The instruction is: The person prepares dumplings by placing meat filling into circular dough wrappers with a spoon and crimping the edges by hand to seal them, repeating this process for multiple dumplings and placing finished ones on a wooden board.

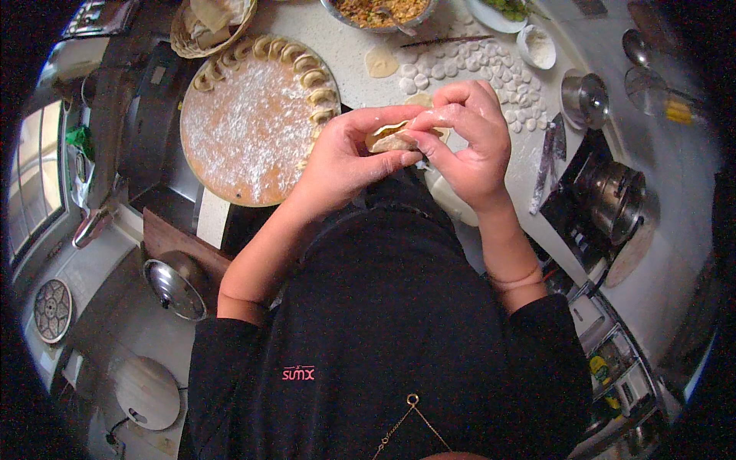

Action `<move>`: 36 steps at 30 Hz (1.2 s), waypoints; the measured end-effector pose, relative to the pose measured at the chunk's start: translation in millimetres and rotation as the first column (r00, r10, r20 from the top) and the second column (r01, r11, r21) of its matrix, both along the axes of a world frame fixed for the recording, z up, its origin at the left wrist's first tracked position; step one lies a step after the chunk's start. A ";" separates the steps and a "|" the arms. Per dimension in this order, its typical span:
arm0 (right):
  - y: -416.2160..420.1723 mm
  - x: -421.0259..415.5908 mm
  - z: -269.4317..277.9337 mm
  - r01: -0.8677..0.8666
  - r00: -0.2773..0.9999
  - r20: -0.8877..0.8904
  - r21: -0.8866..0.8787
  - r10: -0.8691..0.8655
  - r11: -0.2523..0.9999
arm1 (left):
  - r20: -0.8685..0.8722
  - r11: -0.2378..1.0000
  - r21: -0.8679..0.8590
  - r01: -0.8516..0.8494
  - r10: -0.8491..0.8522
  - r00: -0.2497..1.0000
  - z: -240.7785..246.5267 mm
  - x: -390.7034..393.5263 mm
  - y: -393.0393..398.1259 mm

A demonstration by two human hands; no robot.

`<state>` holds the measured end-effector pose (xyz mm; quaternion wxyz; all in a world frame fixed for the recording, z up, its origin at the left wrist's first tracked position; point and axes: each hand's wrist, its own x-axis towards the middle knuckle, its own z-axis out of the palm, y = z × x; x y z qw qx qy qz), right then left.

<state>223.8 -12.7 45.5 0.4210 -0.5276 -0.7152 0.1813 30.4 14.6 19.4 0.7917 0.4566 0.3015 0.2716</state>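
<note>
A partly folded dumpling [392, 138] with filling showing inside is held between my two hands. My left hand [351, 149] cradles it, thumb along the near side and index finger along the far side. Thumb and fingers of my right hand [471, 138] pinch the wrapper's right end. Just left of my left hand lies a round wooden board [247, 132] dusted with flour. Folded dumplings [313, 79] line its far and right rim. Beyond my hands, a flat dough wrapper [381, 61] rests on the counter beside many small flattened dough pieces [454, 66].
A metal bowl of filling [382, 14] stands at the far edge, with a wicker basket [213, 29] to its left. A thin dark stick [448, 41] lies beyond the dough pieces. At right are a small bowl of flour [536, 47], a floured knife [543, 167] and a steel pot [612, 198].
</note>
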 end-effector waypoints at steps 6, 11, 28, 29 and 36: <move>1.3 -1.7 6.8 0.045 0.999 -0.024 -0.022 -0.045 0.999 | 0.011 0.999 0.027 -0.040 0.040 0.999 -1.3 2.5 -1.6; 1.3 3.3 6.8 0.016 1.000 -0.017 -0.038 -0.017 0.999 | 0.020 0.994 0.096 -0.051 0.049 0.999 6.9 4.6 2.1; 3.3 2.5 1.9 0.091 0.996 -0.017 -0.016 -0.092 0.996 | -0.128 0.977 0.195 -0.087 0.113 0.985 12.0 3.9 4.5; 2.2 3.1 0.1 0.114 0.991 -0.066 -0.030 -0.116 0.993 | -0.115 0.982 0.168 -0.089 0.110 0.987 12.9 4.5 4.8; 5.2 0.5 12.2 0.082 0.987 -0.128 -0.106 -0.095 0.991 | -0.003 0.993 0.069 -0.097 0.097 0.995 8.6 1.5 6.9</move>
